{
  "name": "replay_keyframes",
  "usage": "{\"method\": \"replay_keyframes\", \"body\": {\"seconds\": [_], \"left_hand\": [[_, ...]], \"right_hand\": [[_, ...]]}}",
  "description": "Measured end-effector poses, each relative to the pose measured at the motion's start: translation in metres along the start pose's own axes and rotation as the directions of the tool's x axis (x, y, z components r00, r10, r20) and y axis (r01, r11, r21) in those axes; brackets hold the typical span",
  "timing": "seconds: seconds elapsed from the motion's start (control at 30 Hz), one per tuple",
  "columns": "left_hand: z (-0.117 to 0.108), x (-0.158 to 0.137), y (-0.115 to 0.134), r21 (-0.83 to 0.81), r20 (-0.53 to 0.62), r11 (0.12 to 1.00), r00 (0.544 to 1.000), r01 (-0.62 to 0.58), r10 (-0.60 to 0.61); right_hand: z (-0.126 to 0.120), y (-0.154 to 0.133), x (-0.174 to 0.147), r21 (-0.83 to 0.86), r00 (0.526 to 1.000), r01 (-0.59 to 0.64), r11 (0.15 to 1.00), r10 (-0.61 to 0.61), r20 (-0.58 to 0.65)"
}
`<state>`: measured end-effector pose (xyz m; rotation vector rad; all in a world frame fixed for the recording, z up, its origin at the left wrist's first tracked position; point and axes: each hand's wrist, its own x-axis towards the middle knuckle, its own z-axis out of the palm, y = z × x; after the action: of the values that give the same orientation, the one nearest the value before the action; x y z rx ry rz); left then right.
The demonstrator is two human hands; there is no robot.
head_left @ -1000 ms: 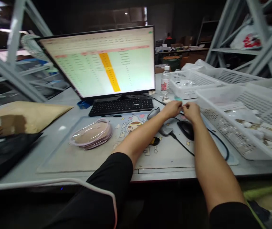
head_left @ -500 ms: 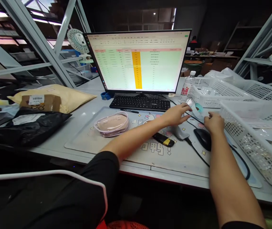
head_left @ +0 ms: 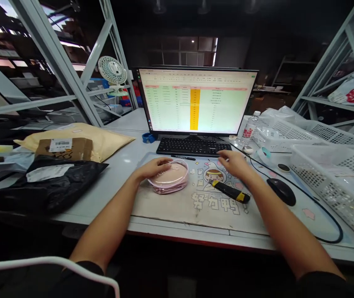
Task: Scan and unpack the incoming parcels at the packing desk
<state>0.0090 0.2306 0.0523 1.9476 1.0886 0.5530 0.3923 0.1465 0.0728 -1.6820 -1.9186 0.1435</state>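
Observation:
My left hand (head_left: 154,168) is at the left rim of a round, clear-topped pink pouch (head_left: 170,176), thumb and fingers closed on its edge. The pouch lies on the printed desk mat (head_left: 161,207). My right hand (head_left: 235,164) hovers by the front right corner of the black keyboard (head_left: 192,146), its fingers apart and holding nothing. Below it lies a black and yellow utility knife (head_left: 230,191). A black pen (head_left: 183,157) rests before the keyboard. To the right of my right forearm sits a black mouse (head_left: 281,191).
A monitor (head_left: 167,107) showing a spreadsheet stands behind the keyboard. Parcels, including a black bag (head_left: 53,182), lie at left. White baskets (head_left: 319,174) line the right side, near a bottle (head_left: 251,125), a tape roll (head_left: 264,156) and a black cable (head_left: 332,219).
My left hand has moved left to the pouch. My right hand has left the mouse's side and come over to the keyboard. The grey cabled device is gone from beside the knife.

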Motion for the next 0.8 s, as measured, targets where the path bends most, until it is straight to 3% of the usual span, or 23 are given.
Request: {"method": "replay_keyframes", "body": {"seconds": [0.07,0.17,0.27,0.37,0.47,0.53,0.67,0.73,0.8], "left_hand": [[0.003,0.001,-0.008,-0.034,0.030,0.999,0.999,-0.019,0.020],[0.000,0.003,-0.012,-0.049,0.001,0.997,0.998,-0.061,0.061],[-0.007,0.000,-0.013,-0.041,-0.058,0.991,0.991,-0.124,0.122],[-0.007,-0.010,-0.011,0.011,0.027,0.993,0.993,-0.119,0.119],[0.000,-0.020,-0.007,0.018,0.187,0.990,0.973,-0.141,0.135],[0.003,-0.023,-0.006,0.031,0.188,0.990,0.973,-0.141,0.133],[0.003,-0.022,-0.008,0.038,0.045,0.997,0.997,-0.072,0.071],[0.002,-0.019,-0.009,-0.047,0.086,0.997,0.995,-0.054,0.058],[0.004,-0.015,-0.013,-0.182,0.211,0.983,0.976,-0.019,0.058]], "right_hand": [[0.026,-0.036,0.012,-0.019,0.982,0.023,1.000,-0.019,0.189],[0.063,-0.071,0.017,-0.044,0.947,0.030,0.999,-0.014,0.321],[0.091,-0.087,0.006,-0.061,0.952,0.055,0.997,-0.034,0.303],[0.108,-0.088,-0.009,-0.043,0.970,0.106,0.993,-0.094,0.224],[0.112,-0.081,-0.015,-0.004,0.973,0.131,0.991,-0.128,0.193],[0.112,-0.078,-0.015,0.005,0.974,0.128,0.992,-0.126,0.186],[0.107,-0.083,-0.013,0.062,0.980,0.107,0.992,-0.116,0.163],[0.097,-0.084,-0.010,0.109,0.992,0.072,0.991,-0.082,0.091],[0.075,-0.076,-0.008,0.168,0.999,0.018,0.986,-0.013,-0.031]]}}
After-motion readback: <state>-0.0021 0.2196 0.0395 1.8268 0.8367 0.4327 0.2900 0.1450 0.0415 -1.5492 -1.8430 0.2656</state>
